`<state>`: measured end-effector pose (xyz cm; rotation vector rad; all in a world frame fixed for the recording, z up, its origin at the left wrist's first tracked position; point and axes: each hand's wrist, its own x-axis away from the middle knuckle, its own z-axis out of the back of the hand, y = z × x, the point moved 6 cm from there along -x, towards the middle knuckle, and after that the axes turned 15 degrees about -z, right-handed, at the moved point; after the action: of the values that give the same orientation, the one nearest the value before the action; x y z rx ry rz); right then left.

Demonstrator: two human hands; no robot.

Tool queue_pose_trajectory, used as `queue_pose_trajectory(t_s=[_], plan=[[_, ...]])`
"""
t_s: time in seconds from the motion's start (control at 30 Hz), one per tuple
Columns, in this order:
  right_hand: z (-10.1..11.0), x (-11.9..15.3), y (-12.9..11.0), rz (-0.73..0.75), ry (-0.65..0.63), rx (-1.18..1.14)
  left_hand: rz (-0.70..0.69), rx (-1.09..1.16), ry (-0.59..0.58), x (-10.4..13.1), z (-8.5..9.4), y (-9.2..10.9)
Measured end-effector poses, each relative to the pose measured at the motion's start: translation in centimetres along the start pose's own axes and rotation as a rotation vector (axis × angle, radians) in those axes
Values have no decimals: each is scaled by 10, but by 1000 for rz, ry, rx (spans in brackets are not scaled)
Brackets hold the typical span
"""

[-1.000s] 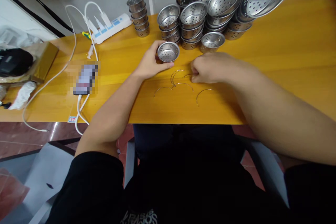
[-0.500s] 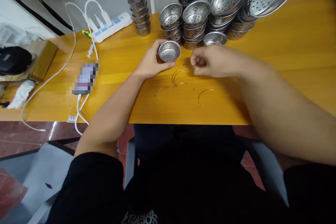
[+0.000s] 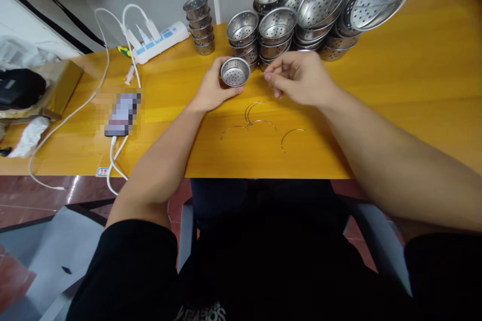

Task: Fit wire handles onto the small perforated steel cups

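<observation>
A small perforated metal cup (image 3: 235, 72) is gripped between the thumb and fingers of my left hand (image 3: 214, 88), its open side facing up. To its right, my right hand (image 3: 293, 77) is pinched in front of the cup stacks; what its fingertips hold, if anything, is too small to make out. Thin curved wires (image 3: 250, 123) lie on the table in a loose cluster below the two hands. Another curved wire (image 3: 288, 135) lies apart from them, to the right.
Stacks of perforated metal cups (image 3: 278, 25) stand behind my hands, with a narrower stack (image 3: 201, 25) left of them. A power strip (image 3: 161, 42), white cables and a blurred phone (image 3: 122, 115) lie on the left of the table (image 3: 395, 90). A box (image 3: 64, 85) stands far left.
My left hand and the cup have shifted slightly left. My right hand has turned and moved slightly left and up, its pinched fingertips now in view, and it covers most of a low cup behind it.
</observation>
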<state>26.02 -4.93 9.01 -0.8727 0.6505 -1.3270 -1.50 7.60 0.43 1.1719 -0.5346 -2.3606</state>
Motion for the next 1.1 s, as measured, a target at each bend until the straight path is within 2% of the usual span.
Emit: queue_pose_trajectory(t_s=[0.2, 0.33, 0.5, 0.67, 0.83, 1.1], plan=[[-10, -10, 0, 56, 106, 29, -31, -28, -30, -2, -9, 23], [-15, -13, -1, 53, 168, 134, -38, -43, -39, -5, -17, 33], [-15, -12, -6, 57, 209, 298, 1, 23, -55, -3, -28, 37], [-17, -10, -9, 61, 214, 391, -26, 52, -56, 0, -34, 38], [-17, -11, -7, 49, 225, 379, -77, 65, -59, 0, -37, 42], [-18, -14, -3, 54, 242, 365, -46, 48, -70, -1, -36, 44]])
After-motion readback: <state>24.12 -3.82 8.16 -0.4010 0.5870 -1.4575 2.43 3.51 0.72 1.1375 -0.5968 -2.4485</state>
